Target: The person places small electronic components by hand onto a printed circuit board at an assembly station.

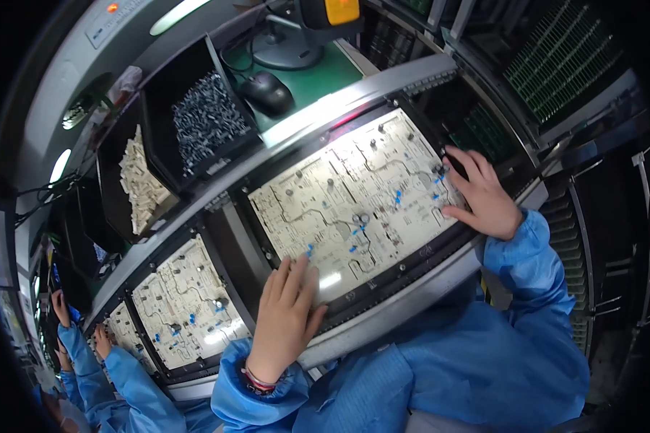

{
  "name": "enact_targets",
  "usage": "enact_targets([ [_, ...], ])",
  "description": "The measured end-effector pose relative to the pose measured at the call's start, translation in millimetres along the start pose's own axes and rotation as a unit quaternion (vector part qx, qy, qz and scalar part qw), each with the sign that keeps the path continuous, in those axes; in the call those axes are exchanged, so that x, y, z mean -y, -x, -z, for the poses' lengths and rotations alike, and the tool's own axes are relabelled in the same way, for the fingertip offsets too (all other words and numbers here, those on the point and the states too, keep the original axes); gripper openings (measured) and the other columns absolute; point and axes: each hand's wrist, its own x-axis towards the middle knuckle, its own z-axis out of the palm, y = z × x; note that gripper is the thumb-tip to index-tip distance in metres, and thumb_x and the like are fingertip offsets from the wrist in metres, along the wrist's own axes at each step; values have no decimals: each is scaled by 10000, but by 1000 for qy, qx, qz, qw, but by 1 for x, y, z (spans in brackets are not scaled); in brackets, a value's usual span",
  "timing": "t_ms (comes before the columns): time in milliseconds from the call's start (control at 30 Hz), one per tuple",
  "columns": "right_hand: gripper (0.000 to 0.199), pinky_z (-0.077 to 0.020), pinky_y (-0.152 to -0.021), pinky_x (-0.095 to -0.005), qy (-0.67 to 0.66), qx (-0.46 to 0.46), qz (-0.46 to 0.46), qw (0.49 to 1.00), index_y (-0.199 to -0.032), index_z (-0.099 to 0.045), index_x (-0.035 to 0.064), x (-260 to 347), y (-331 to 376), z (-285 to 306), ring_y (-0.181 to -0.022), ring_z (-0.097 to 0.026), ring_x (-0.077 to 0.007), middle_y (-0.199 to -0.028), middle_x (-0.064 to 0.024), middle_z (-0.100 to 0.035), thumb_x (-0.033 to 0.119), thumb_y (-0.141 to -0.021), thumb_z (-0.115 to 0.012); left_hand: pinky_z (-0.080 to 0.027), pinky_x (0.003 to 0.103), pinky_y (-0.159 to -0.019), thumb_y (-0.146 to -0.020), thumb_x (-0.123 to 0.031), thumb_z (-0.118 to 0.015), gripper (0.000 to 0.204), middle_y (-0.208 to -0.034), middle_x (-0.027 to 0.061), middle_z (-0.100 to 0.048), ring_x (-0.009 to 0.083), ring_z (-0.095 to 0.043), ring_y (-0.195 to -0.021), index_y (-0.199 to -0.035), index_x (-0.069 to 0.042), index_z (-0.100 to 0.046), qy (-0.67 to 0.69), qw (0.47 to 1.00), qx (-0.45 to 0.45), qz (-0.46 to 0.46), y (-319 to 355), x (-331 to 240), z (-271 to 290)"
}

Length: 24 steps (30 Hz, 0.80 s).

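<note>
I see the off-white rectangular circuit board [348, 206] in its black frame [393, 276], bare left hand [287, 317] at its near-left corner, bare right hand [484, 195] at its right edge, both hands' fingers loosely spread

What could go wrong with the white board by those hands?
The left hand is close to a small blue part on the white board, so a careless brush might bend it. The right hand is near other blue parts, which could get knocked. Dark pieces in the open bin might spill if bumped.
</note>
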Motion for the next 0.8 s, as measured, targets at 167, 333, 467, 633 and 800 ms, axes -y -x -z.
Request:
enact_targets([
  [167, 399, -400, -963, -431, 24, -86, 46, 995, -1022, -610, -14, 31, 3, 32, -1166, -456, -365, -1300, -176, -469, 226, -720, -714, -288, 471, -1072, -737, -183, -708, 632, -1417, 166, -377, 376, -341, -1309, -1302, -20, -478, -11, 1000, 13, 15, 1, 3, 1],
  [333, 357, -484, -782, -364, -240, 19, 282, 929, -995, -621, 52, 65, -7, 4, -936, -572, -280, -1067, -109, -585, 218, -707, -754, -300, 477, -1058, -736, -260, -717, 642, -1409, 178, -382, 382, -358, -1292, -1274, -2, -481, -24, 999, 35, -13, 4, 7, 8],
  [467, 335, -478, -707, -351, -208, 52, 284, 935, -988, -580, 60, 75, -21, -27, -847, -554, -251, -935, -87, -543, 215, -731, -730, -309, 469, -1050, -718, -286, -731, 659, -1398, 168, -404, 382, -378, -1279, -1269, -14, -494, -9, 999, 42, -21, 3, 14, 7],
  [633, 196, -478, -642, -380, -98, -16, 227, 969, -888, -534, 54, 100, -17, -38, -760, -570, -259, -810, -90, -492, 174, -780, -645, -320, 470, -1039, -708, -274, -736, 638, -1377, 165, -437, 383, -393, -1271, -1256, -31, -520, -10, 999, 29, -22, 6, 10, 13],
  [800, 254, -495, -690, -384, -227, 15, 201, 953, -966, -563, 40, 76, -22, -12, -809, -600, -287, -864, -111, -566, 171, -775, -666, -314, 478, -1040, -694, -268, -741, 645, -1401, 159, -415, 384, -365, -1298, -1258, -41, -525, 2, 999, 47, -7, 9, 21, 14],
])
